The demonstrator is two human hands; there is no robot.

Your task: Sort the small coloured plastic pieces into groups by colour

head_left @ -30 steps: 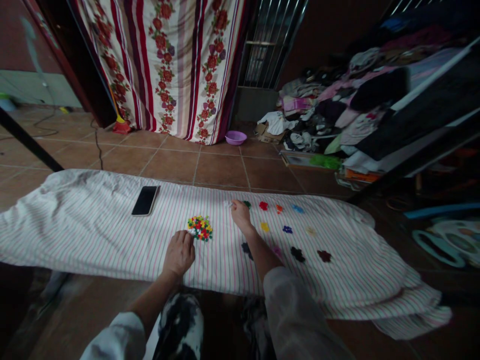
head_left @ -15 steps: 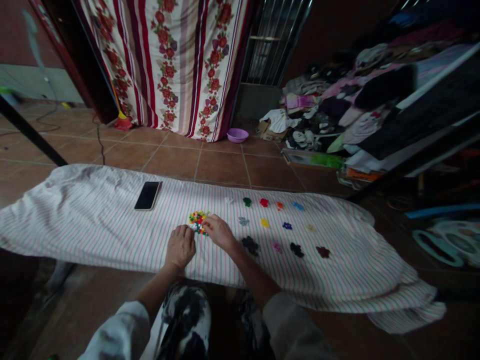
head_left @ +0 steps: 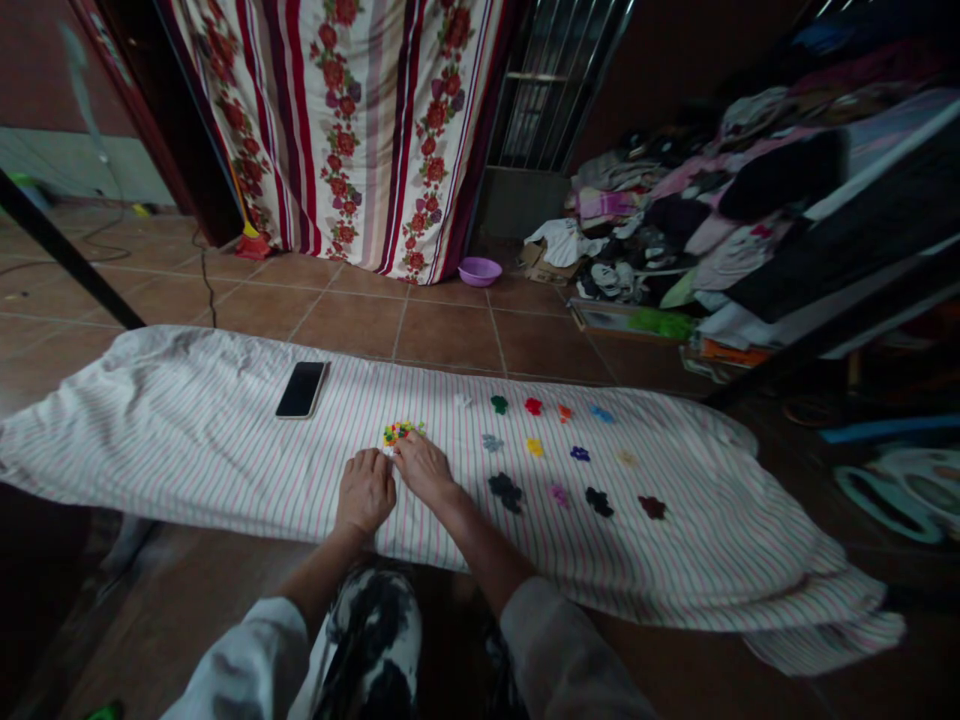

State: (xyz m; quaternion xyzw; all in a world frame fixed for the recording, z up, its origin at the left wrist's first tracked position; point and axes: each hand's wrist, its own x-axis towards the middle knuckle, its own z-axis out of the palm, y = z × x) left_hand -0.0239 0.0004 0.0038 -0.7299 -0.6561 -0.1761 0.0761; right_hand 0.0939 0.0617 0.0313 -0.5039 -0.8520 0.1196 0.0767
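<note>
A mixed heap of small coloured pieces (head_left: 397, 432), mostly yellow, green, red and white, lies on the striped cloth (head_left: 225, 450). My right hand (head_left: 424, 468) covers the heap's near right side, its fingers bent down into the pieces; what they pinch is too small to make out. Close by on the left, my left hand (head_left: 366, 490) rests on the cloth with fingers curled, their tips hidden. To the right sit single-colour piles, among them green (head_left: 499, 404), red (head_left: 533, 406), yellow (head_left: 535, 447), dark blue (head_left: 580, 453), pink (head_left: 559, 495) and brown (head_left: 652, 507).
A phone (head_left: 301, 390) lies on the cloth left of the heap. Beyond the cloth are a tiled floor, a purple basin (head_left: 479, 271), a floral curtain (head_left: 337, 130) and a red dustpan (head_left: 253, 244). Clothes (head_left: 675, 220) are piled at the right.
My right hand has moved slightly left and toward me, covering more of the mixed heap. My left hand stays nearly in place. The whole view has shifted a little.
</note>
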